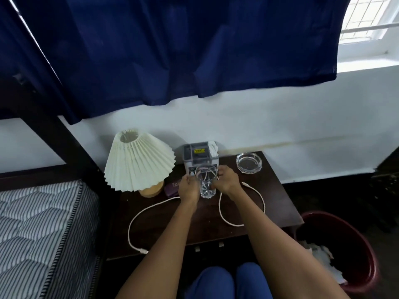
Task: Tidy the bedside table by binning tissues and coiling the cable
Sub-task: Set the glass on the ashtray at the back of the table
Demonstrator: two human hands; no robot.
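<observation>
White cable [138, 214] lies in loose loops across the dark bedside table [278, 203], its run mostly left to right, one plug end [143, 251] near the front-left edge. Both hands meet at a clear glass [206, 182] standing upright mid-table: the left hand [189, 187] and right hand [227, 180] curl their fingers around its sides. Tissues [323, 255] sit in the red bin [371, 272], right of the table.

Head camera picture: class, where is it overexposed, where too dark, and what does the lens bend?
Head view: the window at top right is blown out; the floor beside the red bin is murky; the wide lens bows the bed frame; the glass between both hands looks slightly soft.
</observation>
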